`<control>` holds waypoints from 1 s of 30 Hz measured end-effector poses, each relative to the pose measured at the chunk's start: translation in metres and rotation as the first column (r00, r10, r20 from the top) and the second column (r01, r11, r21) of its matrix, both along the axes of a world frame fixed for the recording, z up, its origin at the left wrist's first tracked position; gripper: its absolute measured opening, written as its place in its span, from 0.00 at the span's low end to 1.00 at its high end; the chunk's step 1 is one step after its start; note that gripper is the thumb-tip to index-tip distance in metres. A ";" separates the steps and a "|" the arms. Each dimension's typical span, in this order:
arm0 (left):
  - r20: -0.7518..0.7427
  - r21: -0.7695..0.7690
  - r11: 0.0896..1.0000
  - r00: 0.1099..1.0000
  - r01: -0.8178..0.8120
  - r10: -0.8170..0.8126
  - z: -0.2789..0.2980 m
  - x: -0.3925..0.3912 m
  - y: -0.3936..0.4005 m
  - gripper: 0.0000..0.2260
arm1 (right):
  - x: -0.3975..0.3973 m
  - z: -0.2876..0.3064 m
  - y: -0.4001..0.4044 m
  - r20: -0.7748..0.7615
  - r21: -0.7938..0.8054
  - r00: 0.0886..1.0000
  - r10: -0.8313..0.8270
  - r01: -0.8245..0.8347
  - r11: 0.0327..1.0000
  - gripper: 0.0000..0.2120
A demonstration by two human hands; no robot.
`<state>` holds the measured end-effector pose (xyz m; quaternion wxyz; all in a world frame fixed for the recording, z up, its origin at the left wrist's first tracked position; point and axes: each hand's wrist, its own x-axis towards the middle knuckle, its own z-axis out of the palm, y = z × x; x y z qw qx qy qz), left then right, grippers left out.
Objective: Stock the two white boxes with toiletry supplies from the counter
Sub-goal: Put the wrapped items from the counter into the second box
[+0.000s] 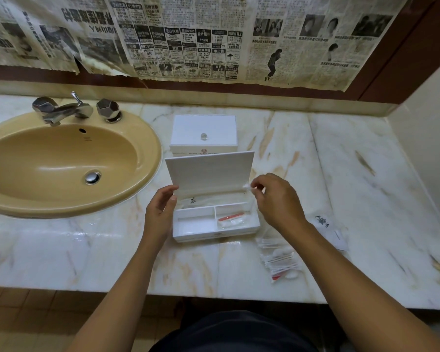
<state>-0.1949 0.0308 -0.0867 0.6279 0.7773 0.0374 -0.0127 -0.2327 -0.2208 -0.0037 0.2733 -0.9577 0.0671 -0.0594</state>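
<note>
- A pale marble counter (277, 138) with tan and grey veins runs across a bathroom corner; yellowed newspaper sheets (188, 36) hang over a dark brown wall behind it, and tan floor tiles show below the counter edge.
- One oval beige sink (61, 161) is set into the counter at left, with one chrome faucet (69, 110) and two faceted knobs.
- Two white boxes: the near box (215, 217) stands open, its hinged lid (210, 171) raised upright; the far box (203, 133), closed and topped by a small clear knob, stands just behind that lid.
- The near box shows a long rear section and two front compartments; the front right one holds a clear sachet with a red-orange item (231, 219), the front left looks bare.
- Loose clear packets of cotton swabs (280, 260) lie on the counter right of the open box, with a flat white sachet (333, 232) further right.
- Left hand (160, 212): fingers loosely curled, thumb and fingertips resting against the near box's left wall.
- Right hand (277, 199): thumb and forefinger pinch a small white cotton item (247, 186) above the box's rear right corner, the other fingers bent.
</note>
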 end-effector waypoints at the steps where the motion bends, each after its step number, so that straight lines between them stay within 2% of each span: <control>1: 0.000 -0.002 1.000 1.000 0.000 0.000 0.000 0.000 0.000 0.11 | -0.001 0.003 0.006 0.010 0.012 0.999 0.044 -0.045 0.999 0.06; 4: -0.003 0.002 1.000 1.000 -0.001 0.001 0.001 -0.001 -0.001 0.11 | -0.004 0.003 0.023 -0.003 0.000 0.986 0.169 -0.169 0.986 0.06; 9: -0.011 0.003 1.000 1.000 0.000 0.000 0.001 -0.001 0.000 0.11 | -0.010 -0.013 0.035 -0.145 -0.045 0.952 0.270 -0.279 0.959 0.09; 13: -0.004 0.018 1.000 1.000 -0.002 0.002 0.002 0.000 -0.001 0.11 | -0.014 -0.021 0.035 -0.259 -0.059 0.925 0.278 -0.302 0.951 0.12; 16: -0.005 0.007 1.000 1.000 -0.003 0.003 0.002 0.001 -0.001 0.11 | -0.015 -0.023 0.034 -0.273 -0.058 0.924 0.268 -0.293 0.954 0.12; 19: -0.011 0.005 1.000 1.000 -0.004 0.004 0.002 0.000 -0.001 0.11 | -0.015 -0.022 0.034 -0.282 -0.027 0.923 0.264 -0.282 0.959 0.11; 23: -0.012 0.008 1.000 1.000 0.000 0.000 0.002 0.000 -0.001 0.10 | -0.018 -0.027 0.036 -0.360 0.057 0.874 0.325 -0.327 0.943 0.12; 26: -0.010 0.002 1.000 1.000 -0.002 0.002 0.002 0.000 -0.001 0.10 | -0.018 -0.024 0.033 -0.306 0.068 0.897 0.320 -0.314 0.947 0.10; 30: -0.009 0.003 1.000 1.000 0.000 0.000 0.002 0.000 -0.001 0.10 | -0.010 -0.015 0.021 -0.131 0.070 0.968 0.213 -0.206 0.976 0.07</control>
